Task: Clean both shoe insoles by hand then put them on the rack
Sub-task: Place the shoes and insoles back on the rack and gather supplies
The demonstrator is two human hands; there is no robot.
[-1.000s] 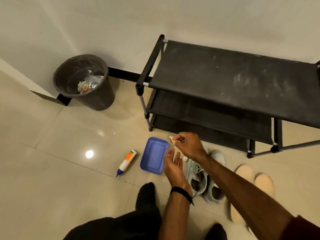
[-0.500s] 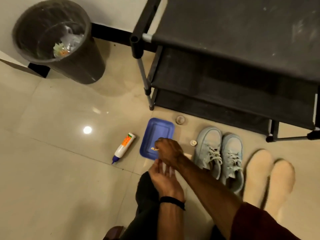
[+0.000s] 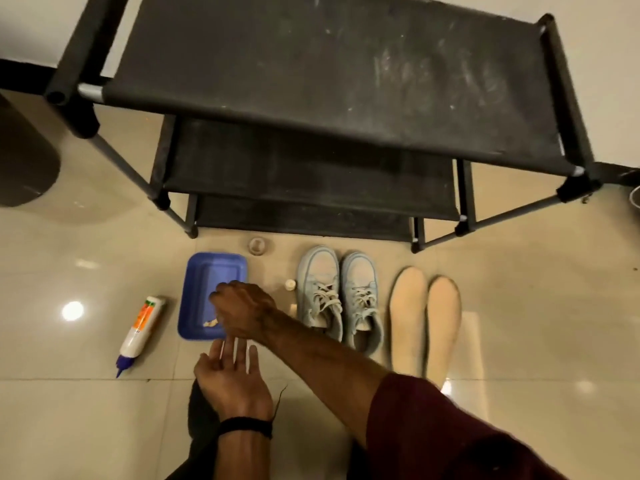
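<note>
Head view shows two beige insoles (image 3: 424, 318) lying side by side on the tiled floor (image 3: 69, 410), just right of a pair of pale blue sneakers (image 3: 337, 299) and in front of the black rack (image 3: 329, 74). Left of the sneakers, the right hand (image 3: 244, 311) hovers curled over a blue tray (image 3: 201, 282), near a small pale scrap; whether its fingers pinch anything I cannot tell. Left hand (image 3: 233, 381) lies palm up with fingers spread, and a white tube (image 3: 140, 332) lies beside the tray.
</note>
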